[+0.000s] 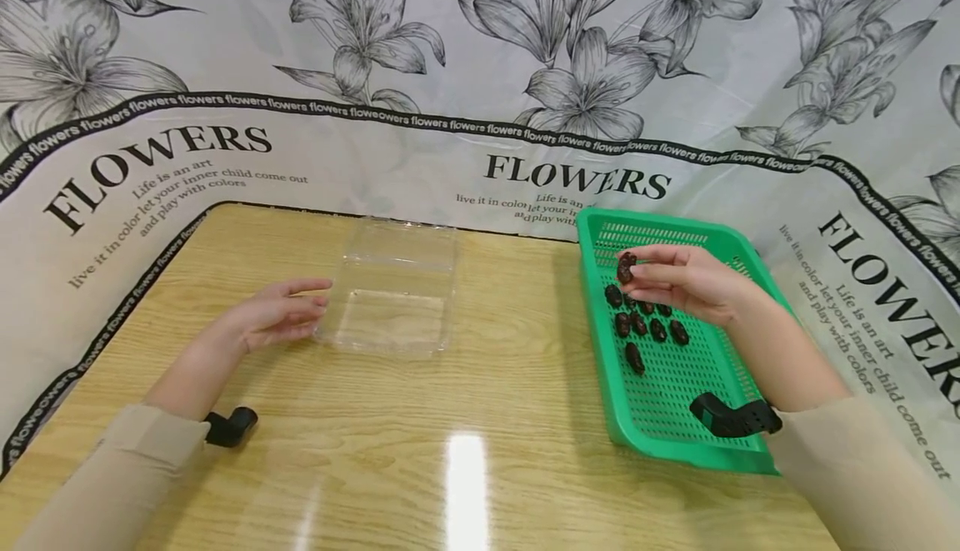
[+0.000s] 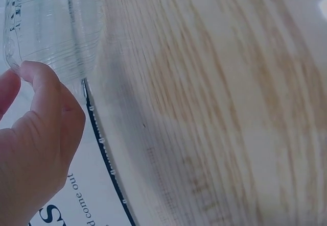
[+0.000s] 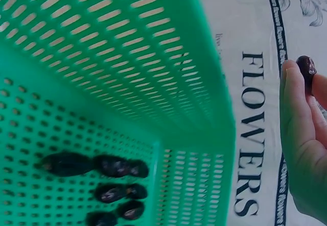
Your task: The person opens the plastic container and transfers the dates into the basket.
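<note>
My right hand (image 1: 686,280) pinches a dark red date (image 1: 627,267) between thumb and fingertips, held up over the green basket (image 1: 600,384). The same date (image 3: 307,69) shows at the right edge of the right wrist view. Below it, several more wrinkled dates (image 1: 637,323) lie on the basket's perforated floor. On the left, a clear plastic box (image 1: 393,318) with its lid raised stands on the table. My left hand (image 1: 281,313) is beside it, fingers loosely extended, fingertips right at its left side; the left wrist view shows the fingers (image 2: 43,83) by the box's corner.
Both containers stand on a wood-grain table (image 1: 510,401), the basket at the right and the box left of centre. A white cloth (image 1: 405,159) with flowers and lettering hangs behind and at both sides. A black strap (image 1: 735,416) is on each wrist.
</note>
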